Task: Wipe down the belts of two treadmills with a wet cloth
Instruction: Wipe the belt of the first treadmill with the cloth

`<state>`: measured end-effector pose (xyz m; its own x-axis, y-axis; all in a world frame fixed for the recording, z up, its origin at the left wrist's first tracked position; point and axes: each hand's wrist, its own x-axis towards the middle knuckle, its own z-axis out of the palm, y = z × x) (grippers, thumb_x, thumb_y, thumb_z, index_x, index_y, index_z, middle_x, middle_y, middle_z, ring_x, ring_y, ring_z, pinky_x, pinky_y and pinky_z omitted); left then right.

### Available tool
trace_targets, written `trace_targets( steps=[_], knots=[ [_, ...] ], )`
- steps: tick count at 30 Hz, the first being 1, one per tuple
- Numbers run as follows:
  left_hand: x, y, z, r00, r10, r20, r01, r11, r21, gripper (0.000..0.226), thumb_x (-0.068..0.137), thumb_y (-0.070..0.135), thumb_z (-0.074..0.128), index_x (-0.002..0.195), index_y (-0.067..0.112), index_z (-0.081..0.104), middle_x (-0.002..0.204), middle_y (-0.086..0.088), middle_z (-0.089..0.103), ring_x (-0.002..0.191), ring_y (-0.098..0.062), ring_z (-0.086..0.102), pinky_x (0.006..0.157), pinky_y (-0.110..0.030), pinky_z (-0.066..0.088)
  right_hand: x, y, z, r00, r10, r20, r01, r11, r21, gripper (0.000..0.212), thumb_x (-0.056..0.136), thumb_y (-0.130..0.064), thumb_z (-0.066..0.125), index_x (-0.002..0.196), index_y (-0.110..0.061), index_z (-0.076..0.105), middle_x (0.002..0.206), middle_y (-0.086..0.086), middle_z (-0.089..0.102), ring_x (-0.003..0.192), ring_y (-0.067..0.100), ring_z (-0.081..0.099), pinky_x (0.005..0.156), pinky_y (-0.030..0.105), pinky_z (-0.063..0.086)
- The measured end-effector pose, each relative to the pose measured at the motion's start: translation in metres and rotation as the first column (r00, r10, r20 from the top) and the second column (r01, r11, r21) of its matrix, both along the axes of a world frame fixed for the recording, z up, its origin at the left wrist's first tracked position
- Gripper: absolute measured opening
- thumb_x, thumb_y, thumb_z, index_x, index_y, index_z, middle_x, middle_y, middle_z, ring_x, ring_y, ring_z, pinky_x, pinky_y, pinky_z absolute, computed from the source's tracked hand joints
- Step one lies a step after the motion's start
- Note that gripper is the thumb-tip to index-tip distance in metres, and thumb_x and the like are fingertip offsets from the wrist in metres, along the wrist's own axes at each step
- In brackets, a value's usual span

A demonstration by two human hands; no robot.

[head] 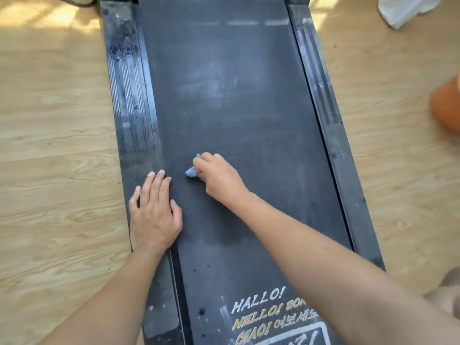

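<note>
One small blue cloth sits bunched in the right hand, fingers curled round it, pressed on the belt nr its left edge. Left hand lies flat, fingers straight, holding nothing, across the left side rail & belt edge. Risk: a wad that small may skip strips, so the pale dusty patch further up could end up streaked; belt may also creep under the push. Most of the cloth is hidden under fingers, wetness unclear; 2nd treadmill not in view.

Light wood-plank floor, sunlit patches, white bag, orange object
</note>
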<state>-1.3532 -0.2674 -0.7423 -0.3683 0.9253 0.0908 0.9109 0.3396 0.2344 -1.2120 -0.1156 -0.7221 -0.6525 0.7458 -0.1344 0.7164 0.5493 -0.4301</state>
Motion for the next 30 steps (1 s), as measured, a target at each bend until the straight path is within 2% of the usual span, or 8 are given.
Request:
trace_targets(
  steps=[2,6,12,15,20,25,27,30],
  knots=[
    [0.002,0.002,-0.001,1.0,-0.005,0.001,0.005,1.0,0.01,0.057,0.095,0.023,0.047,0.15,0.009,0.054,0.167,-0.003,0.043,0.158,-0.022,0.034,0.125,-0.051,0.028,0.076,0.036,-0.001,0.977,-0.212,0.02,0.21,0.975,0.077,0.013,0.092,-0.004,0.056,0.092,-0.015,0.051,0.098,0.002,0.053,0.086,0.028,0.049,0.06,0.044,0.045],
    [0.008,0.005,-0.002,1.0,-0.003,-0.004,0.003,1.0,0.017,0.057,0.095,0.023,0.047,0.149,0.008,0.054,0.168,-0.004,0.043,0.159,-0.023,0.033,0.125,-0.052,0.028,0.22,0.077,0.006,0.766,-0.64,0.064,0.632,0.767,0.107,0.015,0.091,-0.005,0.055,0.085,-0.018,0.049,0.096,0.003,0.057,0.087,0.032,0.057,0.069,0.045,0.049],
    [0.007,0.006,0.003,1.0,-0.011,-0.01,0.011,1.0,-0.02,0.058,0.095,0.026,0.045,0.15,0.009,0.055,0.169,-0.005,0.04,0.159,-0.023,0.031,0.125,-0.051,0.027,0.198,0.064,0.0,0.55,-0.834,0.043,0.828,0.551,0.1,0.008,0.093,-0.006,0.054,0.088,-0.013,0.052,0.103,0.011,0.061,0.093,0.036,0.06,0.071,0.036,0.042],
    [0.007,0.009,0.002,1.0,-0.013,-0.003,0.012,1.0,-0.023,0.059,0.094,0.026,0.046,0.15,0.011,0.054,0.17,-0.004,0.039,0.16,-0.022,0.031,0.126,-0.05,0.027,0.104,0.025,-0.003,0.688,-0.725,-0.039,0.726,0.687,0.031,0.011,0.088,-0.001,0.053,0.086,-0.012,0.05,0.097,0.006,0.056,0.088,0.033,0.054,0.071,0.041,0.043],
    [0.001,0.002,-0.004,1.0,0.004,0.024,-0.005,1.0,0.019,0.058,0.091,0.02,0.05,0.147,0.01,0.056,0.166,-0.003,0.045,0.158,-0.021,0.035,0.125,-0.049,0.029,-0.055,-0.063,-0.006,0.941,-0.325,-0.096,0.32,0.945,-0.063,0.024,0.074,0.004,0.06,0.086,-0.015,0.051,0.094,0.002,0.054,0.076,0.022,0.035,0.063,0.035,0.029],
    [-0.002,0.001,-0.005,0.998,0.026,0.055,-0.031,0.996,0.086,0.049,0.091,0.021,0.05,0.138,0.009,0.058,0.161,-0.004,0.051,0.156,-0.022,0.04,0.125,-0.049,0.031,-0.013,-0.046,-0.002,0.997,0.079,0.003,-0.078,0.994,-0.082,0.014,0.093,-0.005,0.056,0.096,-0.018,0.051,0.103,0.0,0.05,0.085,0.018,0.034,0.061,0.043,0.045],
    [0.001,0.002,-0.005,0.999,0.02,0.047,-0.024,0.995,0.095,0.05,0.092,0.023,0.048,0.139,0.008,0.059,0.16,-0.005,0.052,0.155,-0.023,0.04,0.124,-0.049,0.031,0.045,-0.017,-0.003,0.999,-0.021,0.026,0.022,0.998,-0.056,0.017,0.093,-0.002,0.056,0.094,-0.018,0.05,0.101,0.0,0.051,0.087,0.024,0.046,0.063,0.045,0.048],
    [0.008,0.006,-0.004,1.0,0.009,0.016,-0.01,0.997,0.071,0.051,0.092,0.024,0.048,0.139,0.007,0.06,0.161,-0.006,0.05,0.156,-0.024,0.039,0.124,-0.05,0.03,0.163,0.039,0.004,0.858,-0.513,0.032,0.51,0.857,0.075,0.014,0.085,0.001,0.056,0.086,-0.013,0.053,0.094,0.006,0.056,0.086,0.037,0.057,0.068,0.045,0.046]
  ],
)
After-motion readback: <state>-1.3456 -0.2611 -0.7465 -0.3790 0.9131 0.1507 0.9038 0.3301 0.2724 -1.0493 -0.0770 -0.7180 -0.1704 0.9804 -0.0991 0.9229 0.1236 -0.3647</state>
